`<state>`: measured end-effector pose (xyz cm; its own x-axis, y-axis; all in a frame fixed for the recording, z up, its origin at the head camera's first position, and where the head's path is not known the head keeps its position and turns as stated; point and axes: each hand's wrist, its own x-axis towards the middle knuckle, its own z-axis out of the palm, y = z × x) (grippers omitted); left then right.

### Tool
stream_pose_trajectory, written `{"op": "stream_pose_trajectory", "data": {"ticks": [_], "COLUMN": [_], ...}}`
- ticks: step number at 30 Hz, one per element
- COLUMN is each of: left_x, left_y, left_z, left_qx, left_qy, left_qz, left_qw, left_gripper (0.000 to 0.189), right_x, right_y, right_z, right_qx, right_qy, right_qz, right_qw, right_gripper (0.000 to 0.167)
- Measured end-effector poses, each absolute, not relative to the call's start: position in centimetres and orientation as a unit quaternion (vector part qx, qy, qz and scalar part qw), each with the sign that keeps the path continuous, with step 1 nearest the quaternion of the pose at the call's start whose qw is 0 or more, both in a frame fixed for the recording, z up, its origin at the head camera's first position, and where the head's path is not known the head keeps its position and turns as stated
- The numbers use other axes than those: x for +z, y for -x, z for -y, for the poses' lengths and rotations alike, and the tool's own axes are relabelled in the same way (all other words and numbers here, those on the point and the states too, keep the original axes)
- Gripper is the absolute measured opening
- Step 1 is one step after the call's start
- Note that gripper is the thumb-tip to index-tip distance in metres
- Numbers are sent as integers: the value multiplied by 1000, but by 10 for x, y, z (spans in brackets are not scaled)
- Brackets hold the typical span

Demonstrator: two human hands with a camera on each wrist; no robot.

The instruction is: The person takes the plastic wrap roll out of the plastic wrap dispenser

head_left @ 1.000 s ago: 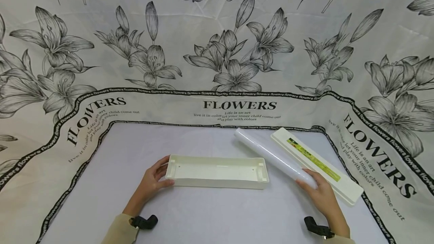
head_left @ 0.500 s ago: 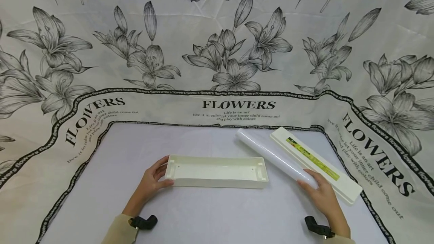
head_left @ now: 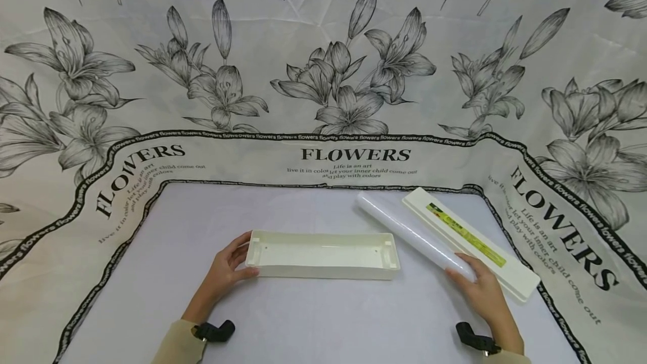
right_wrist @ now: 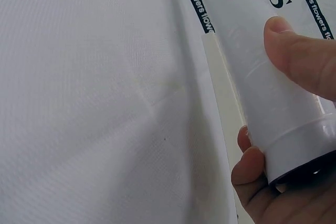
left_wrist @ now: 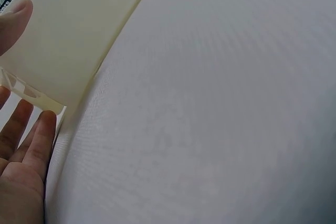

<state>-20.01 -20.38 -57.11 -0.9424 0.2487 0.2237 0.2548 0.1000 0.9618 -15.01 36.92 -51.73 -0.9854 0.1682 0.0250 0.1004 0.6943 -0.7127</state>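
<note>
A cream, long open-topped box (head_left: 323, 271) lies crosswise on the white cloth in the head view. At its left end my left hand (head_left: 224, 271) grips it, thumb on the near side and fingers behind the end wall; the left wrist view shows fingertips (left_wrist: 47, 116) at the box's end. My right hand (head_left: 482, 288) holds the near end of a roll of clear plastic film (head_left: 411, 232), thumb on one side and fingers around the other. In the right wrist view the roll (right_wrist: 283, 93) shows its hollow end. The roll slants away to the left, beside a cream lid (head_left: 462, 235).
A yellow-green label (head_left: 465, 235) runs along the lid, which lies slanted at the right edge of the white tabletop (head_left: 323, 319). Behind rises a hanging cloth (head_left: 354, 156) printed with flowers and lettering. Black wrist cameras (head_left: 217, 330) sit on both wrists.
My right hand and the roll have shifted slightly to the right, its far end moving closer to the lid. The left hand and box stay in place.
</note>
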Motion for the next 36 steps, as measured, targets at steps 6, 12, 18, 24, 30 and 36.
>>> {"op": "stream_pose_trajectory", "data": {"ticks": [6,12,18,24,30,36], "left_x": [-573,-575,-573,-572,-572,-573], "left_y": [201,202,201,201,201,202], "left_z": [204,205,205,204,204,204], "left_qx": [-653,-656,-660,-662,-660,-661], "left_qy": [176,183,181,178,173,178], "left_qz": [736,732,729,728,731,729], "left_qw": [7,5,2,0,-4,-2], "left_gripper": [91,90,90,91,92,91], "right_x": [-518,-524,-525,-526,-525,-526], "right_y": [152,150,148,148,147,147], "right_z": [-371,-375,-378,-379,-379,-379], "right_qx": [377,371,368,360,358,358], "right_qy": [82,77,67,68,70,72], "right_qz": [922,924,925,928,929,929], "right_qw": [37,46,60,64,63,63], "right_gripper": [69,68,66,67,67,68]}}
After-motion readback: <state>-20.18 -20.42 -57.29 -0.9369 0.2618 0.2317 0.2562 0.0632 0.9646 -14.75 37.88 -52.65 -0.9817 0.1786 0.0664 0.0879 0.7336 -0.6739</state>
